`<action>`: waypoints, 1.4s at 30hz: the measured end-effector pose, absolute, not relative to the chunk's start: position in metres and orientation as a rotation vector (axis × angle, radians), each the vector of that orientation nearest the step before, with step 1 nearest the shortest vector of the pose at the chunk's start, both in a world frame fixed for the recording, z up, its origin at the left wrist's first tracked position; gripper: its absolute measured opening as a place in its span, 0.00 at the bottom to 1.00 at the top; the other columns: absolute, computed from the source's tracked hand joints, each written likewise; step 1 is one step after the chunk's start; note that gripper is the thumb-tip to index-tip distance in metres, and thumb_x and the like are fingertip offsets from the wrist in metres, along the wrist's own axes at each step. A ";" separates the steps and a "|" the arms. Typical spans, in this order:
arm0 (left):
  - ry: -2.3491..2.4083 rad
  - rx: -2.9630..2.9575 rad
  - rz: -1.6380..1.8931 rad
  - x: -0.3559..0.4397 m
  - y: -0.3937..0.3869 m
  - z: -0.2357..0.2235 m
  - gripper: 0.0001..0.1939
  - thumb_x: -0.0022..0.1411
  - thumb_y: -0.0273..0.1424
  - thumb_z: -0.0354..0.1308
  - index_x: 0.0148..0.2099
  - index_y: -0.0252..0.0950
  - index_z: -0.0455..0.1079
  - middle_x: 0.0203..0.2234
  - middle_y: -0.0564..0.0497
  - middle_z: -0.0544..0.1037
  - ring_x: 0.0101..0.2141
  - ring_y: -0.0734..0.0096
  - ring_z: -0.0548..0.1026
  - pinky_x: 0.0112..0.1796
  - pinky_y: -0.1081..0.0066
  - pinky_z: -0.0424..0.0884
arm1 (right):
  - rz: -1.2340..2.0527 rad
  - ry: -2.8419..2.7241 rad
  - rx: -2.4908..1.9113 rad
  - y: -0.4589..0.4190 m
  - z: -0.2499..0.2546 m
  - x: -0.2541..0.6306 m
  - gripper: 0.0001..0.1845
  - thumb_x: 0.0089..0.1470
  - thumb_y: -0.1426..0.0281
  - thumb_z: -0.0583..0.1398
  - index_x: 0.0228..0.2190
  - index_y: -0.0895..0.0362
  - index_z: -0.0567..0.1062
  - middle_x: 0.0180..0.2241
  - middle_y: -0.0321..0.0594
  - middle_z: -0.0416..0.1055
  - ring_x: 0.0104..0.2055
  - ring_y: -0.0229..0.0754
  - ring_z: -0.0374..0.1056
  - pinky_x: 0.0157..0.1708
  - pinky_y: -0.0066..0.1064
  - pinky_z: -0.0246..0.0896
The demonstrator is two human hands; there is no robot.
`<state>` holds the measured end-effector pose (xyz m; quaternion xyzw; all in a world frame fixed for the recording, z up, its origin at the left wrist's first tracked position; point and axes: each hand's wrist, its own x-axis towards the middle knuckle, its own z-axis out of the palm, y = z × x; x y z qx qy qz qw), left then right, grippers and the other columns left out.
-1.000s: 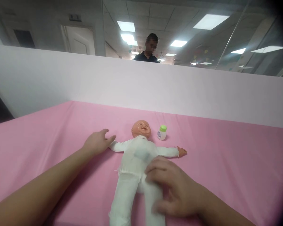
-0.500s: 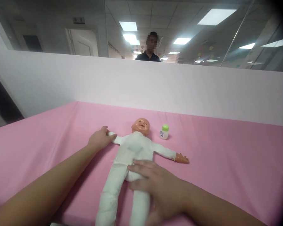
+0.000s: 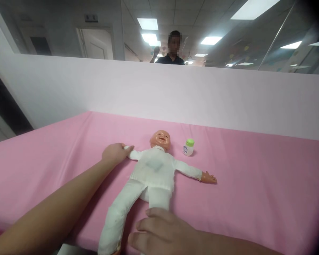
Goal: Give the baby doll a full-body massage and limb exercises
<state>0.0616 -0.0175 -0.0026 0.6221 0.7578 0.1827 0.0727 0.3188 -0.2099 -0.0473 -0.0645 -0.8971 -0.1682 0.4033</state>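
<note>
- Evidently, the left hand (image 3: 115,154) clasps an arm (image 3: 135,154) of the doll (image 3: 154,170), likely for steadiness.
- Right hand (image 3: 167,232) covers one leg (image 3: 159,199); whether gripping, I can't tell.
- Doll lies face-up, head (image 3: 161,140) toward the bench's (image 3: 255,177) far edge.

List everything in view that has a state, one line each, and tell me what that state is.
Doll: lying face up, arms spread
Bottle: upright, green cap on
Pink sheet: spread out, lightly creased
Left hand: closed on the doll's arm near its hand
Right hand: over the doll's leg, grip unclear
Ceiling lights: on
</note>
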 end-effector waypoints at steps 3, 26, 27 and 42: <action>2.289 1.854 0.697 0.063 -0.015 -0.008 0.26 0.57 0.58 0.57 0.40 0.40 0.70 0.37 0.43 0.82 0.39 0.48 0.80 0.31 0.62 0.66 | -0.404 -2.061 -0.315 -0.216 -0.010 0.338 0.07 0.62 0.70 0.63 0.41 0.50 0.81 0.39 0.34 0.78 0.43 0.40 0.70 0.46 0.34 0.69; 1.437 2.214 1.225 0.104 -0.065 0.007 0.28 0.67 0.39 0.56 0.68 0.44 0.65 0.52 0.49 0.79 0.44 0.61 0.77 0.44 0.63 0.73 | -0.229 -1.982 -0.817 -0.140 -0.011 0.382 0.32 0.55 0.74 0.63 0.61 0.54 0.69 0.56 0.50 0.70 0.56 0.56 0.68 0.54 0.54 0.68; 1.454 2.249 1.205 0.107 -0.067 0.007 0.27 0.68 0.39 0.55 0.67 0.44 0.67 0.51 0.49 0.79 0.44 0.60 0.77 0.44 0.63 0.73 | -0.236 -1.971 -0.808 -0.141 -0.011 0.382 0.32 0.55 0.75 0.63 0.61 0.54 0.69 0.55 0.50 0.70 0.56 0.56 0.68 0.54 0.54 0.68; 1.345 2.567 0.887 0.113 -0.056 -0.002 0.20 0.66 0.37 0.57 0.60 0.47 0.73 0.51 0.49 0.80 0.51 0.54 0.75 0.54 0.58 0.69 | -0.064 -2.028 -0.898 -0.138 -0.011 0.380 0.27 0.60 0.73 0.60 0.59 0.50 0.69 0.53 0.43 0.76 0.54 0.51 0.73 0.52 0.48 0.71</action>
